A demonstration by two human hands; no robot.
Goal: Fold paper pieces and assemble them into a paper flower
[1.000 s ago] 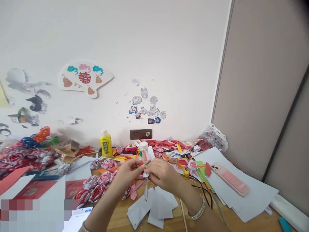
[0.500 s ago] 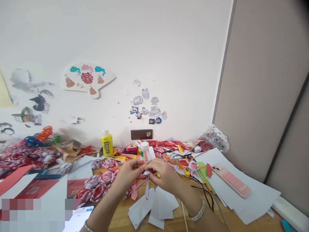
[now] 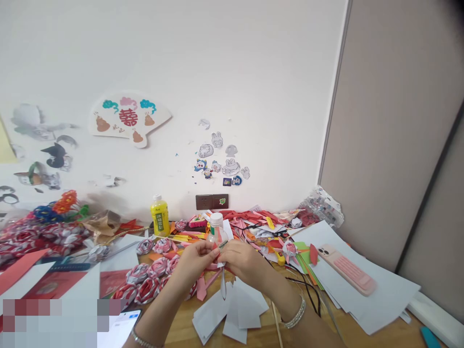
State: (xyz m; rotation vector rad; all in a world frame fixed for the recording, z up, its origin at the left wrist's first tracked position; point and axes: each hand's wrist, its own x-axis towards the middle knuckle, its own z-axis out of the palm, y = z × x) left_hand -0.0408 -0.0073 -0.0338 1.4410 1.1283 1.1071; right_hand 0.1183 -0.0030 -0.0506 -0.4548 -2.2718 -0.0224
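Observation:
My left hand (image 3: 200,257) and my right hand (image 3: 239,258) meet at the middle, in front of a clear jar with a white lid (image 3: 216,221). Fingers of both are pinched on a small folded paper piece (image 3: 221,265), mostly covered by them. A narrow white strip (image 3: 223,286) hangs down from it. Between the fingertips a thin dark-and-silver item (image 3: 222,244) sticks up; it is too small to name. Beneath the hands, white paper pieces (image 3: 217,309) lie fanned out on the wooden table (image 3: 181,328).
Red-and-white paper roses (image 3: 147,287) lie to the left, with a yellow bottle (image 3: 160,216) behind. On the right, a pink phone (image 3: 348,270) rests on large white sheets (image 3: 384,299). Coloured paper scraps and black cords (image 3: 308,285) lie around. A lit screen (image 3: 123,328) shows lower left.
My hands have shifted very slightly. The thin item between the fingertips now shows more clearly, and the hanging strip has moved a little to the right.

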